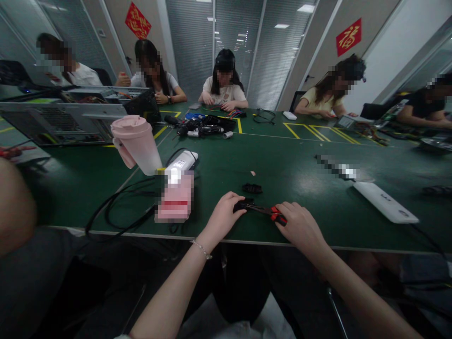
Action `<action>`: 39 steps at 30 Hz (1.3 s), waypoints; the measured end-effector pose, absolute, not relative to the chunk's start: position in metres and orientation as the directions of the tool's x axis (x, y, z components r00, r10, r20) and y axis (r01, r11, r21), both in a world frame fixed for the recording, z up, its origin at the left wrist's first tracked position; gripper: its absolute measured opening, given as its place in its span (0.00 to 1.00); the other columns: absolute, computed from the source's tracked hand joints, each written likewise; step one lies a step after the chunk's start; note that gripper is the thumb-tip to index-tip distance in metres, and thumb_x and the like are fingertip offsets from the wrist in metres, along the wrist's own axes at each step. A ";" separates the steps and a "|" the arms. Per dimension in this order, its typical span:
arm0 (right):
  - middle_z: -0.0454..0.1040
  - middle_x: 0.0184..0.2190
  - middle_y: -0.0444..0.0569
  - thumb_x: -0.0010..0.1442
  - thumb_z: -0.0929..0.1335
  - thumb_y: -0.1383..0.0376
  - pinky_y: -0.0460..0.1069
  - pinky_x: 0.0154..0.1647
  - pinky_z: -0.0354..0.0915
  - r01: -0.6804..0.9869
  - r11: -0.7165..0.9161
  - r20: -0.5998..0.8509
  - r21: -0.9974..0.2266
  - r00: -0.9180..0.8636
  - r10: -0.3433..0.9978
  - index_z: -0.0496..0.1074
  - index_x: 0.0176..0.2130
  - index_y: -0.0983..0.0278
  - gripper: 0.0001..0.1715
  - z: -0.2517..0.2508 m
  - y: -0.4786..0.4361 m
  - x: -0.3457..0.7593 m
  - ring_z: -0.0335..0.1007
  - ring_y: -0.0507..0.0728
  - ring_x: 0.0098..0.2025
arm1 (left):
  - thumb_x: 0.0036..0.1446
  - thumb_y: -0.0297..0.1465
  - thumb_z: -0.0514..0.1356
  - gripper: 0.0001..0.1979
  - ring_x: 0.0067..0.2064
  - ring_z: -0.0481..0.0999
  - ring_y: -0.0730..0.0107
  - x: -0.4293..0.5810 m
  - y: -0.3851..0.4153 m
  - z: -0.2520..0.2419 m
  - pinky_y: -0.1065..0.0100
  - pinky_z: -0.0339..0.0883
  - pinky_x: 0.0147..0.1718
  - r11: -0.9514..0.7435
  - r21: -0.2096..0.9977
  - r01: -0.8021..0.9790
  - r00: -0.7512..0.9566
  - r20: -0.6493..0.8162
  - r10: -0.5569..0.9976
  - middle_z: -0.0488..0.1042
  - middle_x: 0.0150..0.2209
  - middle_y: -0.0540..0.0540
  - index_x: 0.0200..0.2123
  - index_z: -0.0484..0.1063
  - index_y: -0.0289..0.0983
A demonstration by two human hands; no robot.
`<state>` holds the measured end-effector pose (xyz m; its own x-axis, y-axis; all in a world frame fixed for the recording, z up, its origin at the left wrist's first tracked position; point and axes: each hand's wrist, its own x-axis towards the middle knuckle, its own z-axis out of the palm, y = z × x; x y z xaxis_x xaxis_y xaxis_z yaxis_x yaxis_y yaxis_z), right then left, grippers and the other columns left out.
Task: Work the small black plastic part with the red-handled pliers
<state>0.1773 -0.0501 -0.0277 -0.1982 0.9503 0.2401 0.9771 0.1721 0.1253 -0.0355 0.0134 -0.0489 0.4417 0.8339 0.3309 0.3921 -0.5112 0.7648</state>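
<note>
Near the table's front edge, my left hand [226, 214] pinches a small black part [241, 205] between thumb and fingers. My right hand [300, 223] is closed around the red and black handles of a pair of pliers [263, 209]. The jaws of the pliers point left and meet the black part; whether they grip it I cannot tell. Just beyond my hands lies another small black piece [252, 188], apart from them. What exactly the black parts are is too dark to make out.
A pink cup [136, 141], a white power bank [181, 162] and looped black cables [116, 212] are on the left. At the right lies another white power bank [386, 202]. Tools [201, 126] and an opened computer case [70, 122] stand farther back. Several people sit around the green table [282, 160].
</note>
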 end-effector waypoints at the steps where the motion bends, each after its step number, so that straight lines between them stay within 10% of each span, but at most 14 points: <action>1: 0.69 0.32 0.50 0.52 0.64 0.66 0.49 0.33 0.53 0.978 0.170 0.236 0.121 -0.195 0.952 0.67 0.34 0.64 0.07 -0.028 -0.050 0.177 0.60 0.56 0.33 | 0.50 0.25 0.61 0.15 0.43 0.70 0.67 -0.036 0.013 -0.049 0.63 0.63 0.47 -0.512 0.765 0.390 0.441 0.332 0.833 0.69 0.40 0.47 0.44 0.70 0.38; 39: 0.69 0.32 0.50 0.51 0.64 0.67 0.49 0.33 0.53 0.980 0.160 0.240 0.122 -0.185 0.953 0.68 0.35 0.65 0.08 -0.030 -0.050 0.178 0.60 0.55 0.33 | 0.52 0.26 0.60 0.15 0.45 0.68 0.67 -0.037 0.015 -0.053 0.63 0.63 0.47 -0.581 0.691 0.430 0.456 0.389 0.801 0.65 0.44 0.47 0.44 0.69 0.38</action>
